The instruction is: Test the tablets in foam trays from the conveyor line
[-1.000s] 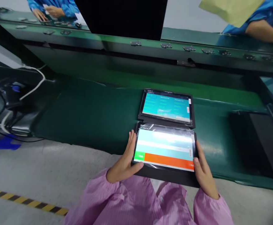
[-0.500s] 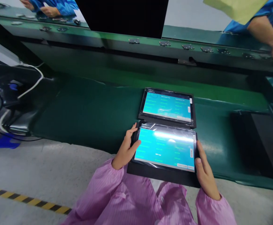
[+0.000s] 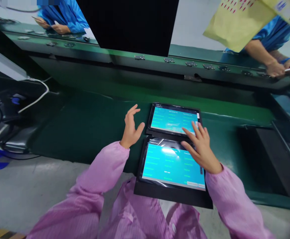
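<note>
- The right hand [image 3: 201, 149] hides part of the near tablet's [image 3: 170, 167] upper right; glare washes out some of its heading.
- Its fingers cover the far tablet's [image 3: 168, 116] lower right; whether they touch the glass cannot be told.
- Most lettering on both screens is too small to read.
- The black panel [image 3: 130, 25] is cut off by the top edge and hides some of the far counter [image 3: 197, 51].
- The yellow paper [image 3: 234, 26], also cut off there, partly hides a co-worker [image 3: 259, 49], whose held item is blurred.
- Small parts [image 3: 191, 63] are too indistinct to identify.
- The striped tape [image 3: 0, 232] runs out of view, lower left.
</note>
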### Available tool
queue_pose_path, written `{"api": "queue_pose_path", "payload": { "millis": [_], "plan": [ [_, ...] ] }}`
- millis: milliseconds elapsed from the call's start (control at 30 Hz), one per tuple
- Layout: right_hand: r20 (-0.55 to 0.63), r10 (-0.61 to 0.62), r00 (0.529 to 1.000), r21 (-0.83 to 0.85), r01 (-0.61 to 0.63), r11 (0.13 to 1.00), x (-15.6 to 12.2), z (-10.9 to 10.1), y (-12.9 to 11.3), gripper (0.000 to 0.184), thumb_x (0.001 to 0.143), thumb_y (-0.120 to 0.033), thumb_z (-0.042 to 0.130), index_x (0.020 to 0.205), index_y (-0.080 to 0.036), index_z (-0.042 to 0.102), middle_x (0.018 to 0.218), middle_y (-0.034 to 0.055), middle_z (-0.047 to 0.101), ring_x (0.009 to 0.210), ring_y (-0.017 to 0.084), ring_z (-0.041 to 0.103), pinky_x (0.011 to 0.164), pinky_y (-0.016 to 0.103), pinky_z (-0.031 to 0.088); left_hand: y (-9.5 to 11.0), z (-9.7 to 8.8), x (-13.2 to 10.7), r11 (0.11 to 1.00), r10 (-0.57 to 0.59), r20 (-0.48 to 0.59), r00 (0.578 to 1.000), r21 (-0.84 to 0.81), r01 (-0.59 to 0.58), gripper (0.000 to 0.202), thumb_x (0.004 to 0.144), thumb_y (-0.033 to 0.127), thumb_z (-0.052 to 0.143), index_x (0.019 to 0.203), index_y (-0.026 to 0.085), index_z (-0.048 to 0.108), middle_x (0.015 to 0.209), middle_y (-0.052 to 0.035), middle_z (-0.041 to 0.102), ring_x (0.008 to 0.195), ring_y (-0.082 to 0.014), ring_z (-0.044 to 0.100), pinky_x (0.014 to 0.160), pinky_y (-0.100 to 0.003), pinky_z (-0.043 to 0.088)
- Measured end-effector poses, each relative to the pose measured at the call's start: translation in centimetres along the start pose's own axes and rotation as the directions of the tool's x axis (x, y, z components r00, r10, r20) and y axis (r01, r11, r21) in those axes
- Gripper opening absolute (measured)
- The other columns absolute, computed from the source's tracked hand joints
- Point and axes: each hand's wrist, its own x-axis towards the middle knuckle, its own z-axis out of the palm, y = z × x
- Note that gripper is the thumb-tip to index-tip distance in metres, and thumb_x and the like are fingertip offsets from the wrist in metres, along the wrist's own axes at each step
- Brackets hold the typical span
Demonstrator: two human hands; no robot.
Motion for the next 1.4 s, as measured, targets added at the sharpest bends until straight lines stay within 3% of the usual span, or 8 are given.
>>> {"api": "queue_pose_path", "payload": {
  "millis": [167, 300, 600, 800, 900, 1033, 1200, 1400],
  "plan": [
    [0.152, -0.140, 0.979, -0.118, 0.158, 0.980, 8.6, 4.4, -0.7, 0.062, 0.099, -0.063, 0.032, 0.140, -0.023, 0.054, 0.158, 0.0113, 0.032, 0.149, 0.032, 0.019, 0.121, 0.060, 0.010, -2.4, 1.0, 1.5, 0.992, 0.036, 0.010, 0.999, 0.119, -0.037, 0.037, 0.092, 0.037, 0.044, 0.124, 0.018, 0.046, 0.141, -0.0176, 0.047, 0.132, -0.0293, 0.044, 0.112, -0.052, 0.030],
    [0.129, -0.087, 0.988, -0.099, 0.101, 0.990, 10.2, 5.8, -1.2, 0.062, 0.099, -0.065, 0.031, 0.136, -0.024, 0.059, 0.155, 0.0106, 0.038, 0.147, 0.032, 0.025, 0.120, 0.061, 0.012, -2.5, 0.9, 0.8, 0.993, -0.010, 0.050, 0.999, 0.122, 0.004, 0.036, 0.091, 0.034, 0.043, 0.123, 0.019, 0.047, 0.139, -0.0158, 0.049, 0.130, -0.0280, 0.045, 0.109, -0.050, 0.033],
    [0.132, -0.047, 0.990, -0.018, 0.050, 0.999, -3.3, 0.3, -1.9, 0.053, 0.096, -0.066, 0.037, 0.143, -0.042, 0.048, 0.164, 0.0024, 0.019, 0.149, 0.035, 0.018, 0.116, 0.067, 0.011, -1.7, 0.9, 1.8, 0.993, 0.046, 0.153, 0.987, 0.098, -0.061, 0.037, 0.094, 0.035, 0.043, 0.126, 0.021, 0.054, 0.141, -0.0117, 0.054, 0.136, -0.0273, 0.043, 0.120, -0.055, 0.015],
    [0.074, 0.028, 0.997, -0.095, -0.021, 0.995, -11.5, 1.3, -4.8, 0.063, 0.090, -0.072, 0.044, 0.147, -0.045, 0.041, 0.165, 0.0055, 0.011, 0.146, 0.045, 0.021, 0.108, 0.079, 0.009, 1.7, 3.5, 4.9, 0.953, 0.135, 0.501, 0.855, 0.170, -0.250, 0.047, 0.092, 0.036, 0.052, 0.139, 0.029, 0.053, 0.158, -0.0093, 0.035, 0.151, -0.0414, 0.011, 0.113, -0.073, -0.009],
    [0.019, 0.051, 0.999, -0.112, -0.048, 0.993, -12.5, 3.0, -8.0, 0.074, 0.088, -0.071, 0.050, 0.151, -0.035, 0.037, 0.162, 0.0132, 0.021, 0.143, 0.044, 0.029, 0.111, 0.077, 0.002, 4.1, 5.8, 5.4, 0.951, 0.089, 0.567, 0.819, 0.196, -0.239, 0.047, 0.091, 0.033, 0.054, 0.137, 0.024, 0.057, 0.155, -0.0136, 0.039, 0.149, -0.0460, 0.011, 0.113, -0.075, -0.007],
    [0.077, -0.174, 0.982, 0.066, 0.169, 0.983, -12.7, 5.0, -12.2, 0.079, 0.089, -0.068, 0.052, 0.150, -0.019, 0.039, 0.141, 0.0133, 0.055, 0.137, 0.034, 0.044, 0.118, 0.065, -0.005, 7.5, 7.5, 3.6, 0.935, 0.060, 0.602, 0.796, 0.244, -0.256, 0.044, 0.091, 0.026, 0.048, 0.128, 0.006, 0.061, 0.143, -0.0232, 0.051, 0.142, -0.0426, 0.034, 0.116, -0.073, -0.003],
    [-0.120, -0.269, 0.956, 0.195, 0.289, 0.937, -12.7, 4.5, -13.2, 0.062, 0.098, -0.059, 0.041, 0.144, -0.016, 0.046, 0.124, 0.0055, 0.069, 0.131, 0.026, 0.052, 0.123, 0.054, -0.002, 9.9, 3.9, 0.9, 0.980, 0.191, 0.684, 0.704, -0.098, -0.172, 0.035, 0.087, 0.011, 0.041, 0.102, 0.018, 0.071, 0.110, -0.0044, 0.074, 0.111, -0.0192, 0.063, 0.124, -0.060, 0.004],
    [0.017, -0.251, 0.968, 0.026, 0.251, 0.968, -11.7, 1.6, -10.7, 0.051, 0.102, -0.041, 0.041, 0.147, -0.016, 0.043, 0.141, 0.0071, 0.056, 0.141, 0.025, 0.039, 0.123, 0.051, -0.003, 6.9, -4.2, -2.3, 0.955, 0.289, 0.261, 0.921, -0.018, -0.294, 0.037, 0.084, 0.011, 0.042, 0.104, 0.024, 0.071, 0.105, 0.0005, 0.076, 0.110, -0.0201, 0.064, 0.123, -0.058, 0.018]
  ]
}}
